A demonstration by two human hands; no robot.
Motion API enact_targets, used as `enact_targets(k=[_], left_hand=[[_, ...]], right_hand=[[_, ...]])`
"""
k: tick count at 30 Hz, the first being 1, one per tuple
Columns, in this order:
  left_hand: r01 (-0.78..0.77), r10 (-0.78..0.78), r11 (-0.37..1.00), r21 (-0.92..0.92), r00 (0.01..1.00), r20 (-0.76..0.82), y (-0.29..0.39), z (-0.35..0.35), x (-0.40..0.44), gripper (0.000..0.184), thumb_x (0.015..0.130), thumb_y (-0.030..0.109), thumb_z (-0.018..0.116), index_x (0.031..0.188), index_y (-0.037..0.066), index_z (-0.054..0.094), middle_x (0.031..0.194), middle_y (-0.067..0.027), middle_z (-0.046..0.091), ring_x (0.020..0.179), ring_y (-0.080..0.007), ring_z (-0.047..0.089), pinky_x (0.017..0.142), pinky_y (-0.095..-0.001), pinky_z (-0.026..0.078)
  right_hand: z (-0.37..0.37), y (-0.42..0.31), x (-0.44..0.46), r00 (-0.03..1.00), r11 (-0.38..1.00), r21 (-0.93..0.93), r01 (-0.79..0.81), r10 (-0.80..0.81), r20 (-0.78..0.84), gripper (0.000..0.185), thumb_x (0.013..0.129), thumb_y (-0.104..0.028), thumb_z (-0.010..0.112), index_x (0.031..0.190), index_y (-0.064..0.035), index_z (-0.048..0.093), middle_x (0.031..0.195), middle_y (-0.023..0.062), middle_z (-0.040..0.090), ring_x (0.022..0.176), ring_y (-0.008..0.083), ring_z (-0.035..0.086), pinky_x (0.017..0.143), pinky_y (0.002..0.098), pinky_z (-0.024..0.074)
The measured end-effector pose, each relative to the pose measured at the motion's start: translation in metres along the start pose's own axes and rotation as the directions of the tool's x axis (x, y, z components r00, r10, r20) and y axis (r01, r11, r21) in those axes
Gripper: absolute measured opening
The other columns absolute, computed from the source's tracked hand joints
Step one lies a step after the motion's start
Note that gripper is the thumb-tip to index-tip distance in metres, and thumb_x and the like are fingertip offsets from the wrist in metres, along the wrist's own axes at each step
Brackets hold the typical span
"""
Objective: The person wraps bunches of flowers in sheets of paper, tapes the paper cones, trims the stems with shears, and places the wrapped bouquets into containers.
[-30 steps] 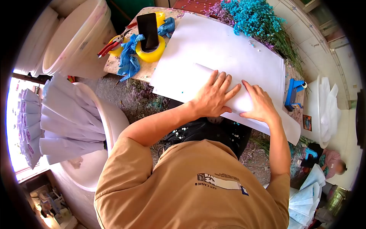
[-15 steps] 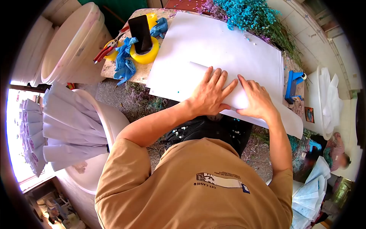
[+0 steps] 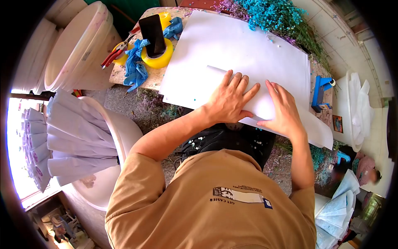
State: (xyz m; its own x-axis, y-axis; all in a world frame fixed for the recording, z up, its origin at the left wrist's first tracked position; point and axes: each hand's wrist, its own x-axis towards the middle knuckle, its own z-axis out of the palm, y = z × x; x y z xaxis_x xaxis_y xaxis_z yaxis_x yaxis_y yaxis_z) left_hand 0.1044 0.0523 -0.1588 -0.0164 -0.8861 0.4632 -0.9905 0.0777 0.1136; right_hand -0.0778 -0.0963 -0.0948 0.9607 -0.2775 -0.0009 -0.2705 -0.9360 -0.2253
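Observation:
Large white paper sheets (image 3: 236,41) lie stacked on a worktable. The near edge of the top sheet is turned up into a loose fold (image 3: 317,128), which runs slantwise under both hands. My left hand (image 3: 230,97) presses on the fold with its fingers spread and its thumb at the near edge. To its right, my right hand (image 3: 284,110) rests against the fold, fingers stretched out and thumb pointing at the left thumb. Neither hand is closed around anything.
At the table's left are a black phone (image 3: 152,36), yellow tape rolls (image 3: 159,61), red-handled pliers (image 3: 114,54) and blue gloves (image 3: 136,68). Blue flowers (image 3: 269,14) lie behind; a blue tape dispenser (image 3: 318,93) is at right. Buckets flank the table; another person (image 3: 365,168) is at far right.
My right hand has shifted slightly right, its fingers moving away from the left hand and drawing closer together. My left hand stays almost in place on the fold.

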Motion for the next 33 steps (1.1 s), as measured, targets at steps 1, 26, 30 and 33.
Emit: enact_targets(k=[1, 26, 30, 33], left_hand=[[0.000, -0.001, 1.000, -0.015, 1.000, -0.004, -0.001, 0.001, 0.000, 0.092, 0.078, 0.065, 0.071, 0.146, 0.007, 0.049, 0.130, -0.0238, 0.056, 0.124, -0.0410, 0.051, 0.112, -0.0605, 0.034], [-0.033, 0.032, 0.999, -0.030, 0.999, -0.034, -0.002, 0.002, 0.000, 0.090, 0.081, 0.063, 0.068, 0.146, 0.004, 0.050, 0.124, -0.0226, 0.055, 0.115, -0.0380, 0.055, 0.107, -0.0584, 0.038], [-0.026, 0.026, 0.999, -0.041, 1.000, -0.011, -0.004, 0.002, 0.001, 0.090, 0.080, 0.063, 0.069, 0.145, 0.004, 0.051, 0.124, -0.0224, 0.056, 0.115, -0.0377, 0.055, 0.107, -0.0582, 0.038], [-0.017, 0.017, 0.999, -0.030, 1.000, -0.006, -0.004, 0.004, 0.001, 0.090, 0.080, 0.063, 0.069, 0.145, 0.004, 0.051, 0.124, -0.0221, 0.056, 0.115, -0.0371, 0.055, 0.107, -0.0580, 0.038]], right_hand=[[0.000, -0.011, -0.014, 0.978, 0.997, -0.047, 0.056, -0.064, -0.197, 0.104, 0.067, -0.029, 0.092, 0.155, -0.0056, 0.039, 0.142, 0.0190, 0.052, 0.129, 0.0383, 0.051, 0.110, 0.0490, 0.0423], [0.047, 0.134, -0.120, 0.977, 0.975, -0.062, -0.215, 0.214, -0.023, 0.048, 0.078, -0.026, 0.081, 0.119, -0.0036, 0.069, 0.116, 0.0202, 0.068, 0.110, 0.0407, 0.063, 0.098, 0.0465, 0.0497], [0.056, 0.136, -0.128, 0.976, 0.975, -0.115, -0.190, 0.175, -0.129, 0.045, 0.082, -0.026, 0.077, 0.119, -0.0034, 0.069, 0.114, 0.0203, 0.069, 0.108, 0.0413, 0.063, 0.096, 0.0479, 0.0497], [0.063, 0.140, -0.138, 0.963, 0.969, -0.095, -0.230, 0.213, -0.165, 0.045, 0.082, -0.026, 0.077, 0.120, -0.0025, 0.069, 0.116, 0.0208, 0.068, 0.108, 0.0421, 0.063, 0.097, 0.0490, 0.0492]])
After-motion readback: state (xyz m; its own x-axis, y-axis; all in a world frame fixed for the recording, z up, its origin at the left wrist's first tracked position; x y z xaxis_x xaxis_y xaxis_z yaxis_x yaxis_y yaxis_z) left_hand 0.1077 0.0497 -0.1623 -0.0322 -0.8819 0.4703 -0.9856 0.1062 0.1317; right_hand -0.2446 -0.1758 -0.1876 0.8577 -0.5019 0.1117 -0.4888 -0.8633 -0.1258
